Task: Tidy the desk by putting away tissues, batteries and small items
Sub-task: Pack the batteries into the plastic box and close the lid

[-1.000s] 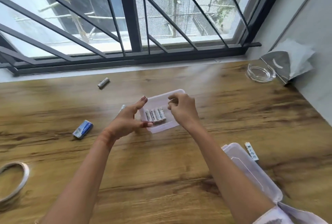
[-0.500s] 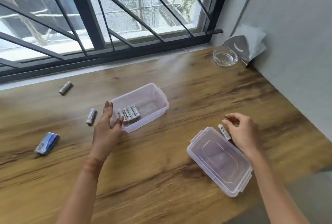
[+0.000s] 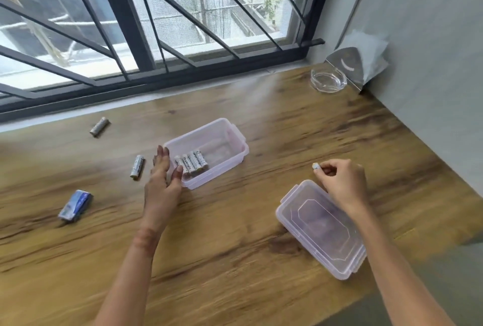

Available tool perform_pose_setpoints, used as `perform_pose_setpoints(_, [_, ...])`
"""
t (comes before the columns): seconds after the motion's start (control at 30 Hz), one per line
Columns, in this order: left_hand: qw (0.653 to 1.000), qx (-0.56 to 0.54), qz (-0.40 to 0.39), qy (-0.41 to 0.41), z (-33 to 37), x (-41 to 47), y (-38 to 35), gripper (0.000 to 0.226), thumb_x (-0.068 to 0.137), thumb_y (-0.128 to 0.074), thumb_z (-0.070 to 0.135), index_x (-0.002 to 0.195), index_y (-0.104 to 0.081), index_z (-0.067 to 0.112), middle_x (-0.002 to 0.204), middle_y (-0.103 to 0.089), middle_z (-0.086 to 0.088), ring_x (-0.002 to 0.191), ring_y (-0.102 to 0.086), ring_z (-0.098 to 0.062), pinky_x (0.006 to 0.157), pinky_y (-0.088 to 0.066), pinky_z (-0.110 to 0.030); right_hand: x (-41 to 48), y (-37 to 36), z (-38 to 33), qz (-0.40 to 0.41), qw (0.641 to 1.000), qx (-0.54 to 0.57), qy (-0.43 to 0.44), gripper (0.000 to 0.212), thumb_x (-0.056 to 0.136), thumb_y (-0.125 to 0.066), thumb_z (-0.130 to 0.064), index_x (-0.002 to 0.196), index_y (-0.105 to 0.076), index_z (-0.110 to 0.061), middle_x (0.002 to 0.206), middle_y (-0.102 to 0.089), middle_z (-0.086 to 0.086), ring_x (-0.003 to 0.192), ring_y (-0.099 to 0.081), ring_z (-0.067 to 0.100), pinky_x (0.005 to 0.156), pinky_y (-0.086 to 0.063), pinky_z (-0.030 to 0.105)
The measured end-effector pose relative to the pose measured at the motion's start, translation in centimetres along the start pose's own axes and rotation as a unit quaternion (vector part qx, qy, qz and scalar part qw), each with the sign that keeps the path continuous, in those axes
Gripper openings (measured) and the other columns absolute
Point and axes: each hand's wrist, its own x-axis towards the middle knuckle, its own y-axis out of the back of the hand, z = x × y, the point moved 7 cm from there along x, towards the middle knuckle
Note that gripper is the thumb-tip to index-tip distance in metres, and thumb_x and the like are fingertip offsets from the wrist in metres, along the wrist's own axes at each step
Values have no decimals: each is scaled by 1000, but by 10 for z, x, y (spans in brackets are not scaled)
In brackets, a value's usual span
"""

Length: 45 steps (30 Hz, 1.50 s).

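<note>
The left hand (image 3: 163,182) is held out flat at frame centre-left, with the forearm reaching up from the bottom edge. Its fingers are straight and loosely spread and nothing is grasped. Its thumb is seen at the near-left corner of the clear box (image 3: 236,143) (touching vs. just beside can't be told). Four batteries (image 3: 192,165) are lined up side by side in the box's left end. The right hand (image 3: 342,184) is held centre-right with its fingers curled in. A small battery (image 3: 316,166) is pinched betw. thumb and forefinger, with only its tip showing left of the knuckles. The box lid (image 3: 321,229) is laid flat on the desk (image 3: 235,234) at lower right, its top corner overlapped by that hand. One loose battery (image 3: 137,166) is seen just left of the left hand's fingers, a second loose battery (image 3: 98,126) upper left nr the window sill, and a blue block battery (image 3: 75,205) at far left. A glass dish (image 3: 328,80) and a tissue holder (image 3: 350,64) are set in the upper-right corner
</note>
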Motion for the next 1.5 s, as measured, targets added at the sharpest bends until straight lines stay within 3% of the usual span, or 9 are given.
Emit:
perform_pose_setpoints(0.17, [999, 36, 7, -7, -1, 0, 0, 54, 95, -45, 11, 145, -24, 13, 154, -17, 4, 144, -9, -12, 117, -8, -28, 0, -17, -93, 6, 988, 125, 93, 18, 82, -68, -26, 85, -74, -9, 76, -73, 3, 71, -66, 17, 74, -54, 34])
perform_pose_setpoints(0.33, [999, 31, 1, 9, -5, 0, 0, 54, 96, -44, 15, 146, -23, 17, 154, -14, 6, 144, 5, -16, 119, 1, -39, -2, -75, -185, -64, 973, 105, 193, 15, 78, -66, -20, 78, -71, -6, 75, -71, 10, 73, -66, 25, 69, -53, 37])
perform_pose_setpoints(0.67, [995, 101, -23, 9, -8, 4, -3, 55, 98, -41, 24, 147, -17, 20, 155, -9, 7, 144, 9, -21, 115, 10, -36, 9, -147, -195, -181, 969, -14, 169, 16, 82, -62, -15, 87, -73, -5, 92, -71, 13, 90, -64, 27, 75, -51, 31])
perform_pose_setpoints(0.8, [993, 112, 29, 0, -13, -3, 18, 55, 95, -43, 32, 145, -25, 19, 153, -22, 6, 145, -10, -14, 119, -1, -41, -11, -126, -214, -138, 959, 58, 240, 15, 85, -58, -9, 89, -72, -4, 87, -72, 11, 82, -66, 24, 77, -51, 36])
perform_pose_setpoints(0.97, [972, 82, 202, 84, -40, -7, 76, 41, 92, -53, 20, 131, -49, 7, 133, -54, -11, 118, -53, -25, 102, -42, -37, -85, -116, -249, -105, 912, 114, 379, 7, 82, -61, -5, 83, -68, -5, 74, -70, 11, 67, -65, 28, 60, -52, 35])
perform_pose_setpoints(1.13, [969, 134, 182, 98, -49, 18, 89, 37, 87, -60, 14, 121, -56, 2, 118, -61, -14, 102, -60, -24, 87, -42, -27, -132, -159, -266, -128, 900, -58, 412, 27, 47, -79, 3, 67, -66, -8, 60, -64, 5, 51, -63, 18, 42, -47, 21])
perform_pose_setpoints(1.23, [966, 178, 160, 94, -49, 33, 84, 38, 84, -64, 20, 118, -58, 4, 111, -64, -14, 103, -59, -27, 88, -42, -30, -132, -186, -271, -117, 903, -139, 389, 19, 57, -52, -1, 66, -68, -7, 62, -66, 9, 55, -64, 17, 42, -48, 21])
perform_pose_setpoints(1.33, [958, 241, 124, 92, -49, 46, 79, 38, 81, -66, 34, 110, -61, 9, 111, -61, -12, 105, -57, -30, 84, -44, -34, -125, -207, -264, -149, 906, -199, 342, 38, 63, -33, -4, 68, -71, -4, 62, -66, 8, 54, -63, 15, 39, -45, 20])
perform_pose_setpoints(1.5, [934, 348, 76, 32, -37, 69, 77, 29, 90, -52, 27, 104, -59, 3, 112, -58, -17, 105, -54, -35, 84, -43, -39, -128, -193, -275, -112, 898, -215, 367, 16, 47, -48, -6, 52, -62, -11, 49, -57, 3, 47, -57, 14, 34, -37, 18])
